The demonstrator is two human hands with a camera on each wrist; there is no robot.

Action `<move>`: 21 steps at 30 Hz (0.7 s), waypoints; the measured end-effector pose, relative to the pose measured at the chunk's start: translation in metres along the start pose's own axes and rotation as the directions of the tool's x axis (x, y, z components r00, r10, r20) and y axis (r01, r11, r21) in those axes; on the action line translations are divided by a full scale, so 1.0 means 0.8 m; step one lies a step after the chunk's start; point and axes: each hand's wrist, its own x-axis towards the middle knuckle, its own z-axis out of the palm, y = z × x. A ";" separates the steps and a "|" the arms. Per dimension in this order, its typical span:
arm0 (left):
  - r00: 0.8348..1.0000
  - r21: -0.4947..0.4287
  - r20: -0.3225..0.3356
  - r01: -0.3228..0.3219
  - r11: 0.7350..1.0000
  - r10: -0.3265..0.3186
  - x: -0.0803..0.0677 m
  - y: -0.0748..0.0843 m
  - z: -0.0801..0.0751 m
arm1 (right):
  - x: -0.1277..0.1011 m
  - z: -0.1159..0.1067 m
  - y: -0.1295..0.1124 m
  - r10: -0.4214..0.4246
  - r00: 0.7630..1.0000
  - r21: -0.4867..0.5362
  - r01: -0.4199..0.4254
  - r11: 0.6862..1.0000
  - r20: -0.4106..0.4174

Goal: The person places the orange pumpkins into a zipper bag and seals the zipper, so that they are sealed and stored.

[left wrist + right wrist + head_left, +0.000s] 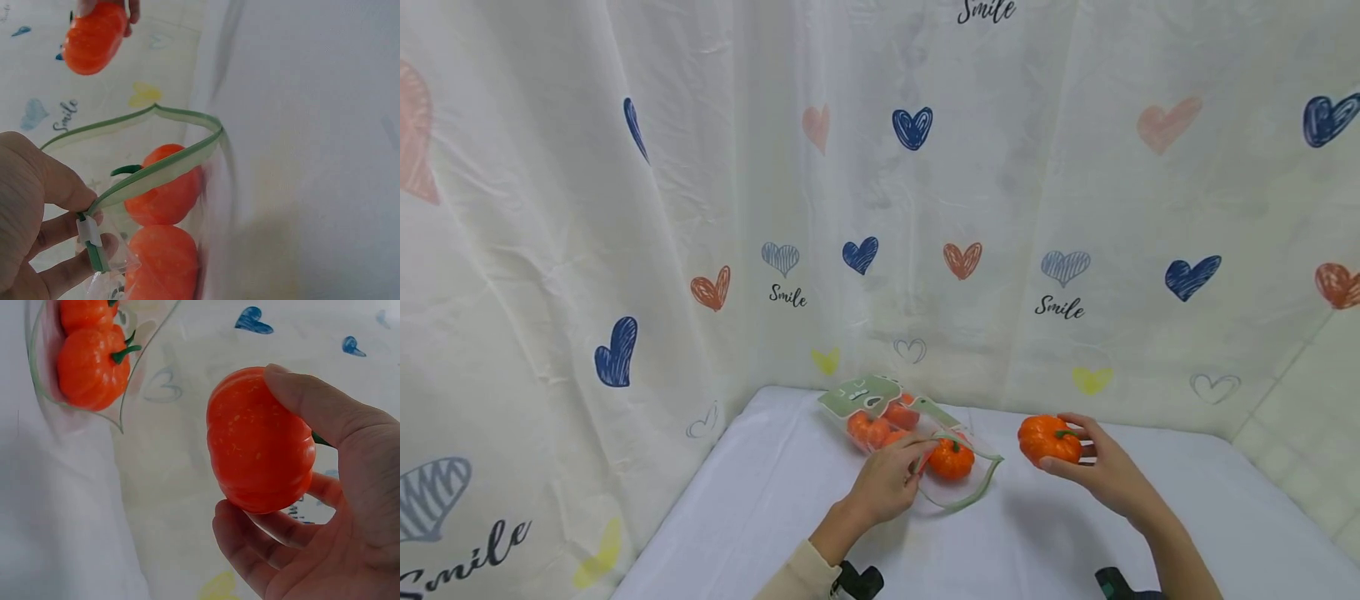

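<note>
A clear zip bag with a green rim (964,497) lies on the white-covered table (760,508), mouth open toward me. Several small orange pumpkins sit inside it, one near the mouth (951,459). My left hand (922,461) pinches the green rim beside the white slider (89,232) and holds the mouth open, with two pumpkins (164,187) just behind the rim. My right hand (1070,450) holds another orange pumpkin (1048,439) in the air, to the right of the bag and apart from it. Thumb and fingers wrap that pumpkin (259,440), whose green stem points into the palm.
A cream curtain (925,208) printed with hearts and "Smile" hangs close behind the table and along its left side. A green card label (859,394) lies at the bag's far end. Pale tiled floor (1307,392) shows at the right.
</note>
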 end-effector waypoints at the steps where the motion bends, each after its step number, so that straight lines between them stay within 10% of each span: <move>1: 1.000 -0.001 0.001 0.001 1.000 -0.001 0.000 0.000 0.000 | 0.001 0.003 -0.003 -0.005 1.000 0.005 0.005 1.000 0.002; 21: 1.000 -0.001 -0.007 -0.005 1.000 0.005 0.000 -0.002 -0.002 | 0.003 0.048 -0.021 -0.141 0.981 0.052 0.135 0.989 0.131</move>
